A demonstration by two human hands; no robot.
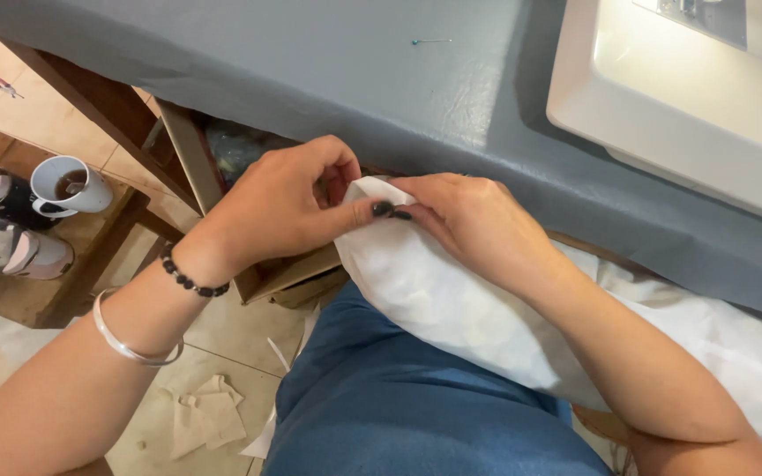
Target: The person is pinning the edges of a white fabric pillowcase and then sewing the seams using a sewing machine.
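Grey table (328, 62) with pin (429, 40) at 12 o'clock; white sewing machine (690, 115) at 2; mug (68, 185) at 9; fabric scraps (209, 414) at 7.

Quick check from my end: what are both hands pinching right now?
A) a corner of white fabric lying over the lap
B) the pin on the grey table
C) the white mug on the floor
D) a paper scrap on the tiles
A: the left hand and right hand meet on the corner of the white fabric, which drapes across the lap; the pin lies apart on the table.
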